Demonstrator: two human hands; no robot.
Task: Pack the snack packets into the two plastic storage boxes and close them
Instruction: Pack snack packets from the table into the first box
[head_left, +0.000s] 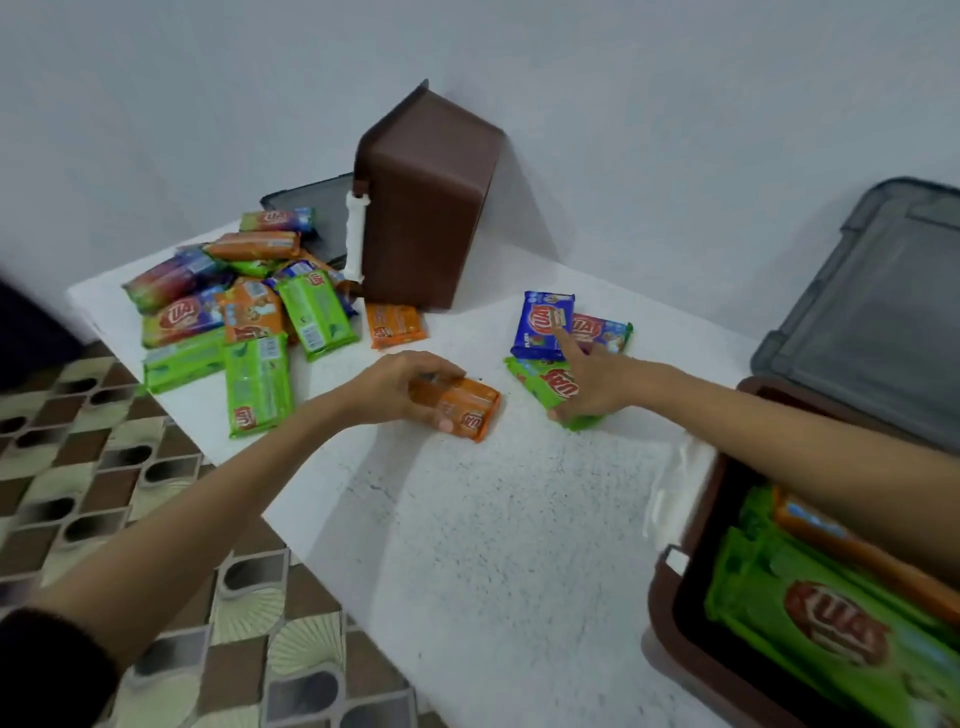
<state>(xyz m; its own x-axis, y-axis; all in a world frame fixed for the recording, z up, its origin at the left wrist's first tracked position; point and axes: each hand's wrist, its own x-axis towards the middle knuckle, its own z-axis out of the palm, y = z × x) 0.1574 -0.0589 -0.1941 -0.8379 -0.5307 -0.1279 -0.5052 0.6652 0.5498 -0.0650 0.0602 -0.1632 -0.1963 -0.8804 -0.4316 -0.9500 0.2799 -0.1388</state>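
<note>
My left hand grips an orange snack packet lying on the white table. My right hand holds a green packet, thumb under its near edge, index finger stretched toward a blue packet. A red and green packet lies beside that. One brown storage box stands open at the lower right with green and orange packets inside, its grey lid raised behind. The other brown box lies tipped on its side at the back.
A heap of several green, orange and blue packets covers the table's left end. A single orange packet lies by the tipped box, whose dark lid hangs open behind it. Patterned floor tiles show past the table's left edge.
</note>
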